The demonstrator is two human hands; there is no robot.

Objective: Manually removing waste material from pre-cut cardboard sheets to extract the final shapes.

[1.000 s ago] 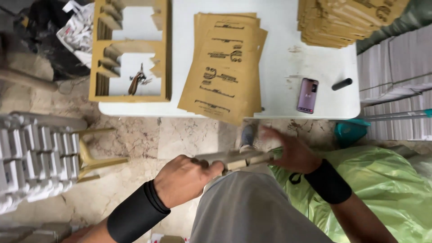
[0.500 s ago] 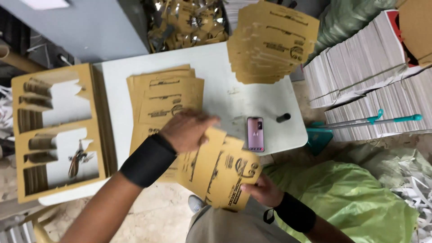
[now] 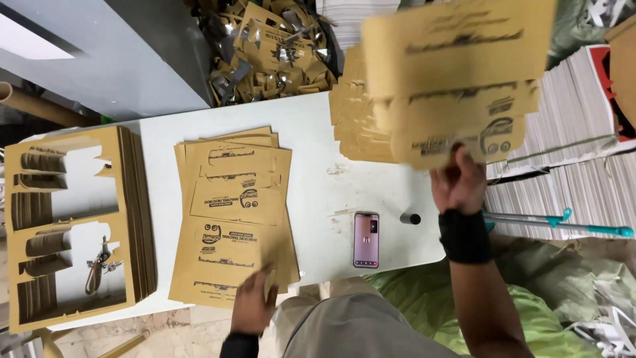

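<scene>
Right now the right hand [image 3: 458, 182] is pinching a bunch of brown cardboard sheets [image 3: 457, 79], lifting them over the far stack [image 3: 354, 126]. The left hand [image 3: 254, 306] is pressing flat on the near pile [image 3: 232, 219]. Lining up the edges would help.

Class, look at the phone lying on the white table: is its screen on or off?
On. The phone lies flat, face up, on the table, and its screen glows pinkish.

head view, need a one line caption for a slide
Right hand lifts a blurred brown die-cut card sheet over the white table while left hand rests on a stack of sheets.
</scene>
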